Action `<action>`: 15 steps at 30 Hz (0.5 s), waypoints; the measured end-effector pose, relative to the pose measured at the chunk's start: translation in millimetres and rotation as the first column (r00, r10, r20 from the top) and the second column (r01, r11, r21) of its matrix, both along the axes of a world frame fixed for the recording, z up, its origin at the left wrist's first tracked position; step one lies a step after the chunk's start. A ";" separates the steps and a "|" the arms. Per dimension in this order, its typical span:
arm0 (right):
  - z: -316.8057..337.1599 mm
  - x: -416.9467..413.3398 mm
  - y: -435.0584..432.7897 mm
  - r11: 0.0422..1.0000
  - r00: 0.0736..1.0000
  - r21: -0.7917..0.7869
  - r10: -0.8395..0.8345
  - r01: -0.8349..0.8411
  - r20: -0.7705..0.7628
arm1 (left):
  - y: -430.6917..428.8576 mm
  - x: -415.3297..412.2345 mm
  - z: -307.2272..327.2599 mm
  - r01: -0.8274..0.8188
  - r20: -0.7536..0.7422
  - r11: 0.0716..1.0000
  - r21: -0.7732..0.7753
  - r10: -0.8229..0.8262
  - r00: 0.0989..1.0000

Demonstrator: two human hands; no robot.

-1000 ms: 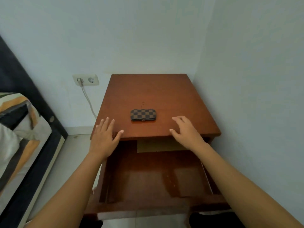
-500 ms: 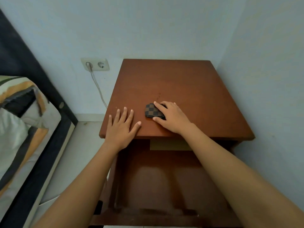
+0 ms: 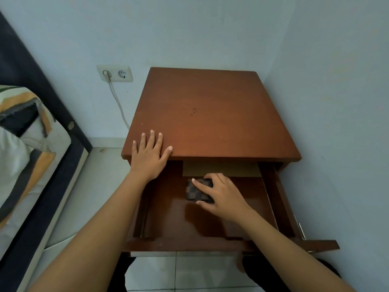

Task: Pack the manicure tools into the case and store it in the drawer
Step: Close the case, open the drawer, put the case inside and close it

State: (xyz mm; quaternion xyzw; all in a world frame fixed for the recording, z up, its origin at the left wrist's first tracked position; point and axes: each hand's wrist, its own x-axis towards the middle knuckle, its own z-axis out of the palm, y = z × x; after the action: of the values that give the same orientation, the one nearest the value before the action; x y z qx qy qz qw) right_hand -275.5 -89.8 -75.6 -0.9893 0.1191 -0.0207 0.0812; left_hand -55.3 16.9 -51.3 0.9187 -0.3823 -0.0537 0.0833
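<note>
The checkered case (image 3: pixel 195 191) has been moved off the nightstand top into the open drawer (image 3: pixel 231 243), pinched by the right hand (image 3: pixel 223 194). The left hand (image 3: pixel 149 157) is spread flat on the front edge above the drawer. Only release and closing appear left.

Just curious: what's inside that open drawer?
The checkered case lies in the drawer under the right hand. A tan sheet lies behind. Further back is hidden.

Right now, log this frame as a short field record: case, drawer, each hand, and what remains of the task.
case: checkered case, closed, lying inside the drawer
drawer: drawer pulled open under the nightstand top
right hand: right hand in the drawer, fingers on the case
left hand: left hand flat on the front left edge of the nightstand top
loose tools: none visible
remaining: release the case, shut the drawer
</note>
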 end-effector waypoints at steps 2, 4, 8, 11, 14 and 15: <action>-10.9 5.0 -7.5 0.997 0.983 0.060 -0.040 0.052 -0.180 | 0.2 0.0 -0.6 -0.003 0.002 1.000 -0.017 0.003 1.000; -19.7 11.8 -14.2 0.985 0.942 0.118 -0.082 0.127 -0.324 | 1.4 -0.4 -0.4 -0.001 0.001 1.000 -0.027 0.001 1.000; -37.2 17.3 -15.1 0.957 0.879 0.172 -0.133 0.235 -0.458 | 6.0 -5.6 -2.0 -0.005 0.006 0.998 -0.068 0.006 1.000; -36.4 14.9 -13.0 0.928 0.858 0.216 -0.167 0.303 -0.485 | 9.9 -14.2 -0.4 -0.015 -0.010 0.996 -0.088 0.015 1.000; -24.3 6.2 -9.8 0.890 0.880 0.289 -0.210 0.353 -0.427 | 20.5 -30.9 4.7 -0.013 -0.076 0.990 -0.143 0.002 0.997; -18.8 1.7 -7.3 0.876 0.889 0.317 -0.225 0.364 -0.399 | 26.2 -38.6 5.7 -0.019 -0.118 0.985 -0.173 -0.002 0.993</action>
State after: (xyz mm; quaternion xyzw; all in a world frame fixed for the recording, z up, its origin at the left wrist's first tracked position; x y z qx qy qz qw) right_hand -273.8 -97.0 -94.4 -0.9111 0.2850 0.1669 0.2464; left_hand -93.9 43.1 -45.6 0.9048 -0.3760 -0.0736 0.1857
